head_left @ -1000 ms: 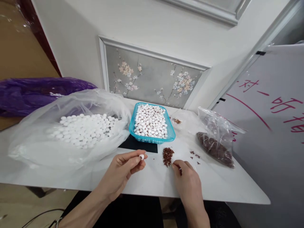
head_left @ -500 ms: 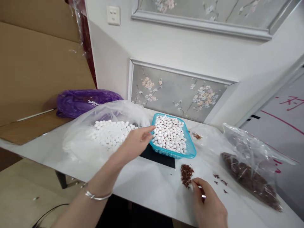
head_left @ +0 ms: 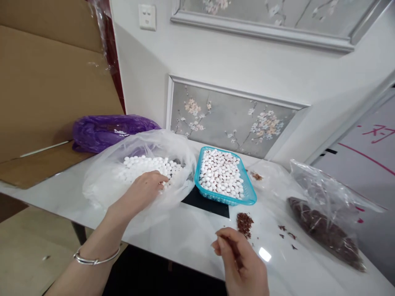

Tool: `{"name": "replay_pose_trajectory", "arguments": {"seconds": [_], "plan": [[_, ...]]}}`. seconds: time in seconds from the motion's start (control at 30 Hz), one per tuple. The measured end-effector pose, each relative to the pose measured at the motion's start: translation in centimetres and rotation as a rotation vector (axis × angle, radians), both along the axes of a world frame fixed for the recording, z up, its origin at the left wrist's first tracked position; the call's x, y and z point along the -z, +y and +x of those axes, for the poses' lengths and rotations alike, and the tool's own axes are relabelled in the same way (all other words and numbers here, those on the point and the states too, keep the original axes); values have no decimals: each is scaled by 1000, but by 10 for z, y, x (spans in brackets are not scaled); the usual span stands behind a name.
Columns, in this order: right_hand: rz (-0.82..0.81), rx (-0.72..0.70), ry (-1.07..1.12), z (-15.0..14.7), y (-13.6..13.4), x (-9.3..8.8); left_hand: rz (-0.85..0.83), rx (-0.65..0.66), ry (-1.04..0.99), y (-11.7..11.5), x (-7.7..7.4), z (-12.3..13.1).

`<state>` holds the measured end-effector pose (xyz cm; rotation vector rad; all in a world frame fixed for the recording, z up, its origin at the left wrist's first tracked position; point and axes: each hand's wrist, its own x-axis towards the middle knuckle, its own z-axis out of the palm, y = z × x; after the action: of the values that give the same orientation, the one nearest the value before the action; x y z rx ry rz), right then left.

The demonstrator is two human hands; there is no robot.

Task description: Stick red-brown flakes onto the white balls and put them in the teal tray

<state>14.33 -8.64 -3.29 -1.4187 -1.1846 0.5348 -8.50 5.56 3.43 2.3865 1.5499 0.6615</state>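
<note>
My left hand (head_left: pixel 148 187), with a silver bangle at the wrist, reaches into the mouth of a translucent plastic bag (head_left: pixel 101 181). Its fingers curl down among small white balls (head_left: pixel 148 161); what they pinch is hidden. My right hand (head_left: pixel 240 257) hovers over the white table, thumb and index fingertip pressed together. Anything between them is too small to make out. Just beyond that hand lies a little heap of reddish-brown bits (head_left: pixel 245 224). A blue plastic basket (head_left: pixel 249 191) full of white balls, with brown specks showing among them, stands behind the heap.
On the right, a clear bag (head_left: pixel 327 230) holds a dark brown mass. Several brown bits (head_left: pixel 291 235) lie beside it. A black flat piece (head_left: pixel 206 203) is partly under the basket. Purple plastic bag (head_left: pixel 114 131) and cardboard (head_left: pixel 52 90) stand at left; a wall is behind.
My left hand has moved from the basket's left rim down and left into the bag of white balls. My right hand has shifted left, away from the brown heap, still pinched.
</note>
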Motion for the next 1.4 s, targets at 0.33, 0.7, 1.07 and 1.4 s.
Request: {"name": "replay_pose_trajectory", "arguments": {"seconds": [0.33, 0.7, 1.07, 1.4], "plan": [[-20, -142, 138, -8, 3, -10, -538, 134, -1018, -62, 8, 42], [-115, -59, 391, -3, 3, -12, -1016, 139, -1474, -72, 45, 75], [-181, -201, 347, -8, 9, -17, -1204, 18, -1616, -68, 55, 79], [-107, -144, 224, -16, 11, -21, -1169, 193, -1533, -69, 56, 81]]}}
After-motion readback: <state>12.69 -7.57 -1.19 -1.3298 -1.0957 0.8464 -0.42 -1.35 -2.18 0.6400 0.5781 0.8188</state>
